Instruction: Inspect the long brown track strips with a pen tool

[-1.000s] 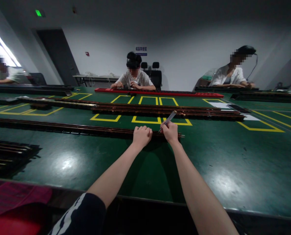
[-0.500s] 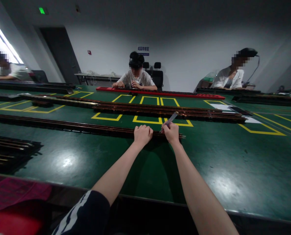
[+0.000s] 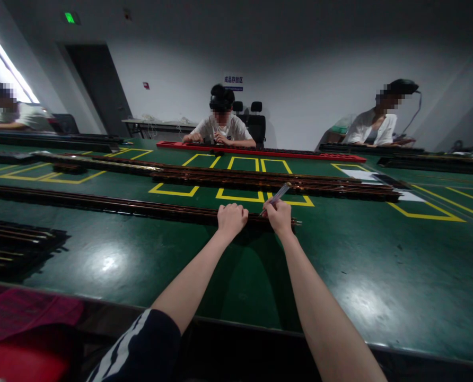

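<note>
A long dark strip with coppery lines lies across the green table, its right end just past my hands. My left hand is closed on this strip, fingers curled over it. Close to its right, my right hand grips a clear pen-like tool, tilted with its upper end to the right and its lower end at the strip. The exact contact point is hidden by my fingers.
Beyond lies a bundle of similar strips over yellow table markings. More strips lie at the left. A red tray stands at the far side, before a seated person. Two other people sit left and right.
</note>
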Tool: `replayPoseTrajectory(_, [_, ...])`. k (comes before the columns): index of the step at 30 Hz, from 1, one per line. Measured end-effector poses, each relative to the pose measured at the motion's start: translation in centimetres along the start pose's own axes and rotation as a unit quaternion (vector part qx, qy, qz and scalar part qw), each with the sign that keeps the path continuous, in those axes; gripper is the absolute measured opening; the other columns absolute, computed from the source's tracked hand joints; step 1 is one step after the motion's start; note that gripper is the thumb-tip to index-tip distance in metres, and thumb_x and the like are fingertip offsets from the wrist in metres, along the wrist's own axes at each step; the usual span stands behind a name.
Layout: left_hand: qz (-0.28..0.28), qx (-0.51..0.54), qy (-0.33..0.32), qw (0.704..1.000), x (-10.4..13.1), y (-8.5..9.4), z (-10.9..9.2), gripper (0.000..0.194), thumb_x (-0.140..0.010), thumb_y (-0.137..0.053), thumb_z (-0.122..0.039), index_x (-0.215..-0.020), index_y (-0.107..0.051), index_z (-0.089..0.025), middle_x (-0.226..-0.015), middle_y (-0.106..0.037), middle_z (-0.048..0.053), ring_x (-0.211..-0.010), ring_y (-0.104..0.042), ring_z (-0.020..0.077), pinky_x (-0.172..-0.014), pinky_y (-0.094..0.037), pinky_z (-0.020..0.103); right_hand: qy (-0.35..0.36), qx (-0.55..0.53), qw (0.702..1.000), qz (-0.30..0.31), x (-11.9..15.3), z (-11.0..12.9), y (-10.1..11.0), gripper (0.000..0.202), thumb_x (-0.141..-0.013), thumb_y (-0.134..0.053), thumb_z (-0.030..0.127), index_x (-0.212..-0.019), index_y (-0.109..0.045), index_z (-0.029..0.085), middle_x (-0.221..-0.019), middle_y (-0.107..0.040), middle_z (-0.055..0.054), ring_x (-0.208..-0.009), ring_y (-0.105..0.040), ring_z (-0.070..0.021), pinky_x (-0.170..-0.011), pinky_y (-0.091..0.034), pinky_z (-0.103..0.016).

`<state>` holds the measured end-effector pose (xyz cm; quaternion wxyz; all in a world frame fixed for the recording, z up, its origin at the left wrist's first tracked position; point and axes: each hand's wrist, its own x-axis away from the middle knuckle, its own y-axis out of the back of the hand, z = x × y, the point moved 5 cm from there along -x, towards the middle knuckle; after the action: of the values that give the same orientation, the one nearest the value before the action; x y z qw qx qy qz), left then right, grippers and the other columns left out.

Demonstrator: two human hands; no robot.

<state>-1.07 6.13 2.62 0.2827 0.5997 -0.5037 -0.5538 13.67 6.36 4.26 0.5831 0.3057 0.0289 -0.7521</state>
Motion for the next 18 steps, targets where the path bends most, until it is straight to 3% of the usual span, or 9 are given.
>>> replayPoseTrajectory(9, [0.010,-0.001,0.021,1.000,-0.1,0.6,0.7,0.043,-0.091,-0.031,-0.027,-0.069,-0.065,-0.013,-0.074,-0.068,0.009,-0.066,-0.061,0.0172,-0.070,-0.042,0.032,-0.004,-0.030,0.999,0.018,0.1,0.0,-0.4,0.022,-0.078,-0.055,0.031,-0.059,-0.056,0.020,-0.050,-0.061,-0.002,-0.046,-0.061,-0.0188,-0.048,-0.049,-0.029])
replayPoseTrajectory(18, [-0.015,-0.008,0.057,0.998,-0.3,0.8,2.1,0.043,-0.090,-0.030,-0.025,-0.064,-0.063,-0.014,-0.071,-0.067,0.009,-0.064,-0.060,0.0175,-0.072,-0.041,0.034,-0.010,-0.001,1.000,0.006,0.0,0.1,-0.1,0.019,-0.076,-0.055,0.026,-0.058,-0.056,0.019,-0.051,-0.061,-0.002,-0.046,-0.059,-0.0173,-0.048,-0.047,-0.028])
